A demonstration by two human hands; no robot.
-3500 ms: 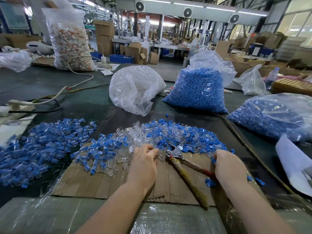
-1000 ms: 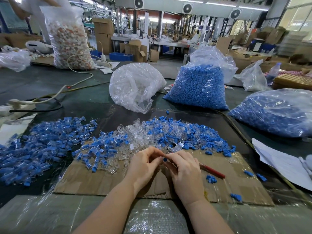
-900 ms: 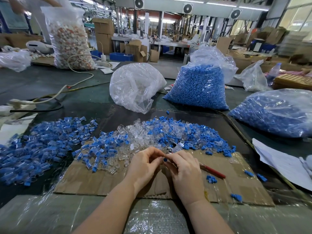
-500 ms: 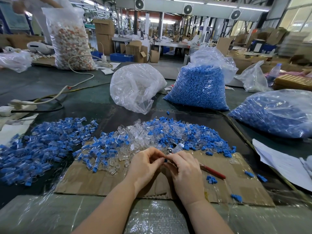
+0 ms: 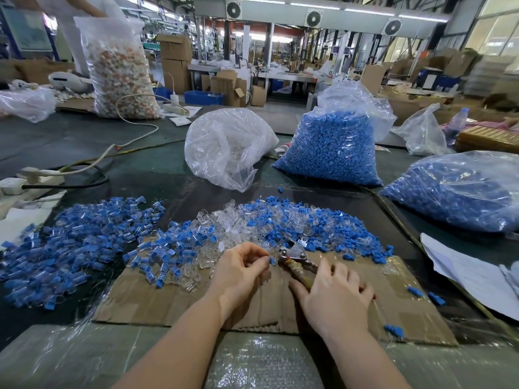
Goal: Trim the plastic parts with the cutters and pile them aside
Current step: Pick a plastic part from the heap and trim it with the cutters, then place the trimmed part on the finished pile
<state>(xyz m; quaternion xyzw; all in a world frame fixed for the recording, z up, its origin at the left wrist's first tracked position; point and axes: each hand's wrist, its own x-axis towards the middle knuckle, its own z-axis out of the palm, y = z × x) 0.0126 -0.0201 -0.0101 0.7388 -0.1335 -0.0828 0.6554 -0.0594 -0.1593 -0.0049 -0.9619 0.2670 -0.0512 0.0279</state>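
No readable text, label or number.

Right hand (image 5: 335, 293) covers the cutters' (image 5: 295, 258) handles; grip not discernible. Part pinched in left hand (image 5: 241, 272) mostly hidden by fingers. Far boxes (image 5: 455, 63) blurred.

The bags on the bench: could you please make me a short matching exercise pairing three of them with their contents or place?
Things:
1. tall bag
2. crumpled bag
3. upright bag

Descriptions:
A. packed with blue parts
B. clear, looks nearly empty
C. far left, white and orange pieces

Pairs: 1-C, 2-B, 3-A
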